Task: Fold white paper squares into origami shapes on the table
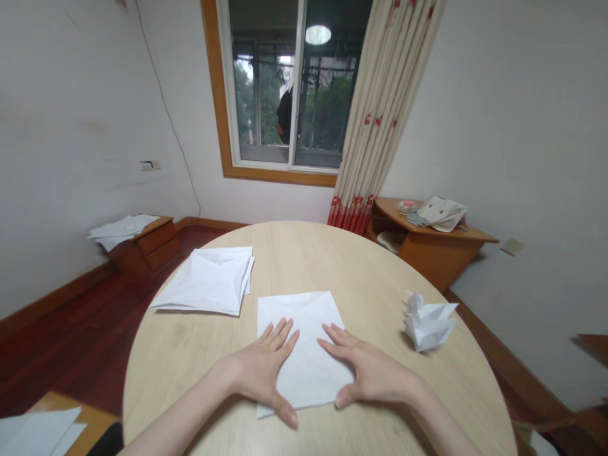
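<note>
A white sheet of paper [304,329] lies flat on the round wooden table [361,278] in front of me. My left hand [266,370] rests on its near left part, fingers stretched out flat and thumb at the near edge. My right hand [365,370] lies on the sheet's near right part, fingers also stretched flat and pointing inward. Both hands press the sheet and grip nothing.
A stack of white sheets [206,278] lies on the table's far left. A folded white paper figure [427,323] stands at the right. Low wooden cabinets stand at the left wall [147,244] and under the curtain [427,247]. More paper [38,430] lies at bottom left.
</note>
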`<action>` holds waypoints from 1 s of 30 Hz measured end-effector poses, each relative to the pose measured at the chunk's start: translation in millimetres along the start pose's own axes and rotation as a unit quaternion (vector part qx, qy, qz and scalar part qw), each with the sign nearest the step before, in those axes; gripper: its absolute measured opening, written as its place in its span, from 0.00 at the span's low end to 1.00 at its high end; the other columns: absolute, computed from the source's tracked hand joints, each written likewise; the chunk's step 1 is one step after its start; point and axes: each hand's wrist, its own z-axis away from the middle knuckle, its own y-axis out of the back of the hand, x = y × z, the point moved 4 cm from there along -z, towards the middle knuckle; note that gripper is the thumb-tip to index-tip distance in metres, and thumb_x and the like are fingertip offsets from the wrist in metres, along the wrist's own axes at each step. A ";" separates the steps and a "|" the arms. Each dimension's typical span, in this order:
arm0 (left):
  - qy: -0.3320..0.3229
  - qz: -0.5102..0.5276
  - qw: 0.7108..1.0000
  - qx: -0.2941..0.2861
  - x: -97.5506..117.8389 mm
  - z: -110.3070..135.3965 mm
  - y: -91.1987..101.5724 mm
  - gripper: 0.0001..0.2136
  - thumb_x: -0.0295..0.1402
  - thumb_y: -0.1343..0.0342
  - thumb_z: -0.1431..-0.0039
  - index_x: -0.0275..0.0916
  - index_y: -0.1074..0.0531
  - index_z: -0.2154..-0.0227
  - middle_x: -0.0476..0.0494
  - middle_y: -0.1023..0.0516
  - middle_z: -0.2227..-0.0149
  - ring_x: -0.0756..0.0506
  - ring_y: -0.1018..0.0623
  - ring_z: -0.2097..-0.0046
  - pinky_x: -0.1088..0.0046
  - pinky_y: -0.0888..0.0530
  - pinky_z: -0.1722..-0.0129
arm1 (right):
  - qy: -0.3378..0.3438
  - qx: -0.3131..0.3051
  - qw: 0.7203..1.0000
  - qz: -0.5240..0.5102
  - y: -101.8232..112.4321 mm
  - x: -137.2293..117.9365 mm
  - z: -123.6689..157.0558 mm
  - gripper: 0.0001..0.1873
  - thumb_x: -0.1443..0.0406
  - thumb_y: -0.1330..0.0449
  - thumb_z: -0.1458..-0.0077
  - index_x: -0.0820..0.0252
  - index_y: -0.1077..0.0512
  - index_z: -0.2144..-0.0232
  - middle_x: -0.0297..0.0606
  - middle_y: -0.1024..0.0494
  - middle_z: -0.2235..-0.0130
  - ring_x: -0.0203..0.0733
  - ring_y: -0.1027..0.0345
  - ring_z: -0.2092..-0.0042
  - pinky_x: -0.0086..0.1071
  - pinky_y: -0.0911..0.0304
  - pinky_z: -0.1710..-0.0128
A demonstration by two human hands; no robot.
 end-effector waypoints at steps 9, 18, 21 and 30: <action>-0.020 0.002 1.000 -0.008 -4.4 -0.8 -6.2 0.62 0.56 0.36 0.64 0.30 0.63 0.34 0.25 0.74 0.35 0.30 0.71 0.35 0.43 0.63 0.39 | 0.034 -0.051 0.998 0.013 -11.0 7.7 3.0 0.60 0.50 0.30 0.63 0.55 0.56 0.35 0.48 0.68 0.33 0.55 0.77 0.33 0.51 0.69 0.35; 0.000 0.003 1.000 -0.026 9.4 3.9 5.7 0.52 0.42 0.35 0.60 0.30 0.56 0.35 0.26 0.73 0.34 0.30 0.69 0.34 0.41 0.62 0.39 | 0.001 -0.032 0.999 -0.009 -2.1 2.3 8.3 0.50 0.59 0.31 0.59 0.53 0.48 0.37 0.46 0.61 0.33 0.53 0.68 0.32 0.50 0.63 0.36; -0.003 0.036 0.999 -0.003 10.8 6.4 13.6 0.46 0.37 0.37 0.58 0.34 0.52 0.35 0.31 0.71 0.34 0.30 0.68 0.34 0.41 0.59 0.39 | 0.005 -0.001 1.000 -0.028 4.2 0.5 10.4 0.41 0.60 0.34 0.55 0.53 0.41 0.39 0.45 0.54 0.34 0.53 0.61 0.33 0.50 0.59 0.36; -0.005 0.100 0.991 0.094 8.6 21.5 38.9 0.24 0.28 0.41 0.57 0.41 0.27 0.53 0.41 0.52 0.33 0.34 0.45 0.35 0.55 0.44 0.38 | 0.005 0.094 0.995 -0.044 18.2 -7.7 17.7 0.22 0.63 0.39 0.51 0.55 0.26 0.51 0.43 0.35 0.40 0.52 0.41 0.40 0.48 0.46 0.40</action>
